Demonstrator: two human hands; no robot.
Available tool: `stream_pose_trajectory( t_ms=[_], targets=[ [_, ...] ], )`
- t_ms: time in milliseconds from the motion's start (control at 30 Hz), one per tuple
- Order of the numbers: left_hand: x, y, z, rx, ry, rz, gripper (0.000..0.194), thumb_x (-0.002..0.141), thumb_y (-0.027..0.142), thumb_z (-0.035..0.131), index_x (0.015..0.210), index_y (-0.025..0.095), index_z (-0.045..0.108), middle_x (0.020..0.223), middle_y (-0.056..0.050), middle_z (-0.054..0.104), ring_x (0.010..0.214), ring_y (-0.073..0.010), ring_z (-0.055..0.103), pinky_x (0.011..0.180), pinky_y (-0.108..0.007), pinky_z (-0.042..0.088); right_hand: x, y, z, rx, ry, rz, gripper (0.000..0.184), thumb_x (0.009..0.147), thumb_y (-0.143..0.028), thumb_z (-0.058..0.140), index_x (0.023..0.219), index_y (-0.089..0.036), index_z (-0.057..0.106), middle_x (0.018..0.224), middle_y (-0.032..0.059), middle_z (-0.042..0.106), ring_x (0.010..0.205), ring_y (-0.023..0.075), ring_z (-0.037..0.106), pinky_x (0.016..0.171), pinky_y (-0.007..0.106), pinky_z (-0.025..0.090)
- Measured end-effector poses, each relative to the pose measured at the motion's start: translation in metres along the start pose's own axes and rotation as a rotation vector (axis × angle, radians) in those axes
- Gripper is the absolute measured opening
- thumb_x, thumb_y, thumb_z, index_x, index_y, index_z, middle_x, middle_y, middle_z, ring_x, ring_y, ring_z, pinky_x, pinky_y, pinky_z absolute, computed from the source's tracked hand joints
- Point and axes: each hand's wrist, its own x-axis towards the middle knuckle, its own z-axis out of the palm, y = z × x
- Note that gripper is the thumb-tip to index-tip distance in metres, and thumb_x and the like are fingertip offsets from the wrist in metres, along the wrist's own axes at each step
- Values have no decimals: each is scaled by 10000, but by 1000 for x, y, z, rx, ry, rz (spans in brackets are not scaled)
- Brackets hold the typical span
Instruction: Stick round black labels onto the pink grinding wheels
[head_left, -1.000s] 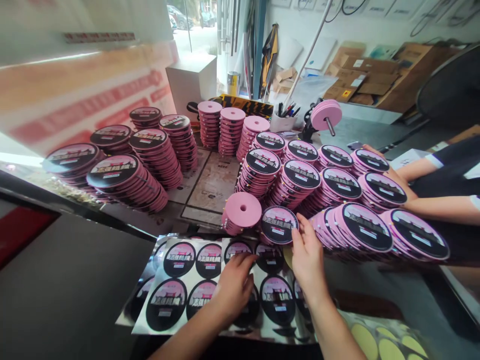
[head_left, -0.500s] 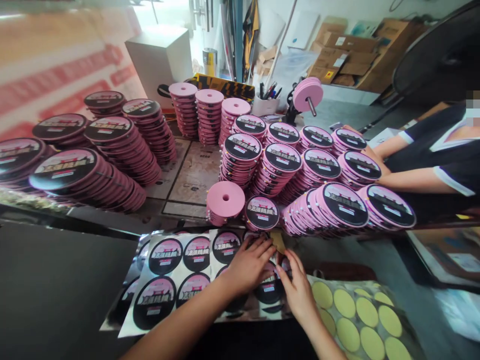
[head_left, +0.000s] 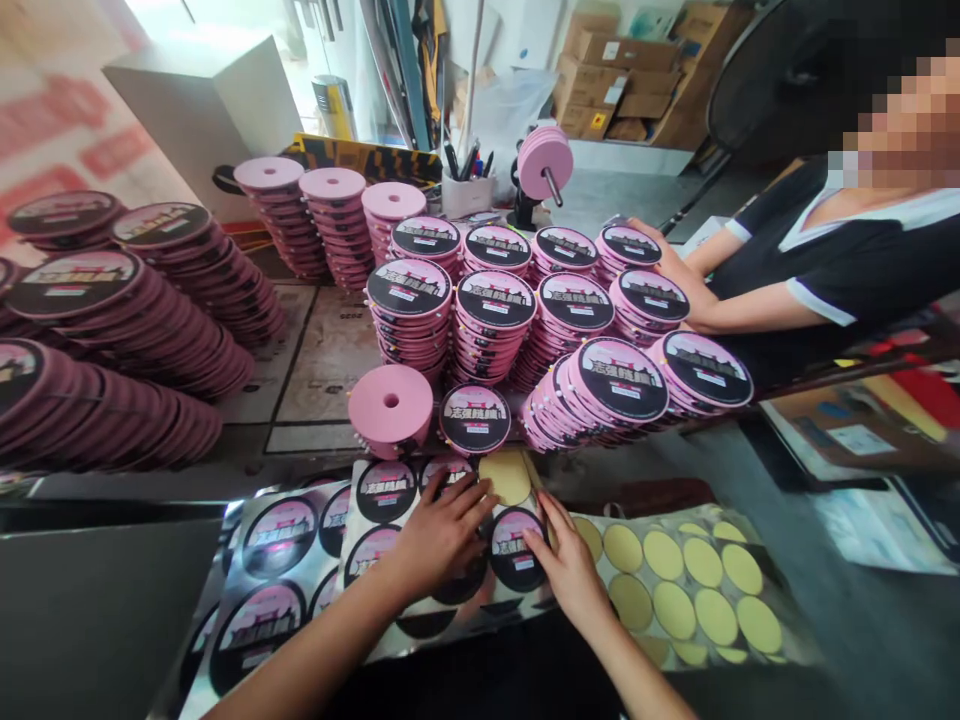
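Note:
My left hand lies with its fingers spread on a silvery sheet of round stickers, partly covering several of them. My right hand is closed at the sheet's right edge, its thumb against a black-and-pink round sticker. Above that sticker, a bare yellow circle shows on the sheet. Just beyond the sheet stand a pink spool with a plain top and a pink spool topped with a round sticker. The fingers under my right hand are partly hidden.
Stacks of labelled pink spools stand left and right on the table. A backing sheet with yellow circles lies at right. A pen cup and a spindle holding pink discs are behind. Another person stands at right.
My right hand has left the labelled spool and come down to the sheet's right edge. My left hand stays on the sheet. More of the yellow circle shows, and the view has shifted right.

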Motion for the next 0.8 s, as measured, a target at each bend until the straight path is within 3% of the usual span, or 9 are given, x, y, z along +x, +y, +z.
stream_pose_trajectory(
  t_ms=[233,533,800],
  targets=[
    [33,16,16,-49,19,33,540,837,348,527,1335,200,380,1407,-84,413,1326,-254,300,1079,-481,199,-6,-18,1,-86,55,-54,429,797,-373,542,1166,-158,582,1253,154,554,1174,281,500,972,453,414],
    [28,14,27,-13,106,-14,418,836,313,539,1243,233,487,1340,-72,499,1297,-251,353,1081,-501,186,-11,-26,11,-95,180,-31,268,817,-361,527,957,-183,671,1085,130,631,1022,257,578,903,426,444],
    [31,18,42,64,307,-39,288,846,330,526,1113,229,564,1211,-42,606,1191,-221,480,1056,-468,252,-2,-32,9,-78,222,-61,196,769,-324,550,765,-185,689,828,102,644,827,247,583,779,402,454]
  ],
)
